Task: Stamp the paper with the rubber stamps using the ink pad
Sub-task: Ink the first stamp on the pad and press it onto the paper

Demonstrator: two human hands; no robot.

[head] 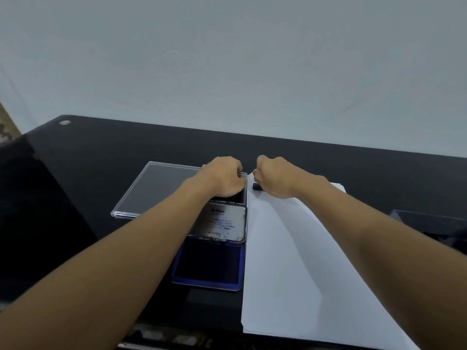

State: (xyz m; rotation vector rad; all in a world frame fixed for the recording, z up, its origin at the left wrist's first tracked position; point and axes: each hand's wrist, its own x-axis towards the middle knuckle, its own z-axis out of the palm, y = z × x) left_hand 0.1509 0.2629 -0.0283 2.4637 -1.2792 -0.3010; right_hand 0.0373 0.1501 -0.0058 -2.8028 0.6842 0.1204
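Stamp (257,186) on paper (290,248), under my curled right hand (274,176); grip unclear. Left hand (225,176) curled in clear case (156,190). I press straight down.

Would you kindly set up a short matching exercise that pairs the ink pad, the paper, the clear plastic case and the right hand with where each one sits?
Things:
1. ink pad
2. paper
3. clear plastic case
4. right hand

Places:
A. far end of the paper, over a small dark object
B. open, nearest the person
C. right of the ink pad
D. far left, behind the ink pad

Pairs: 1-B, 2-C, 3-D, 4-A
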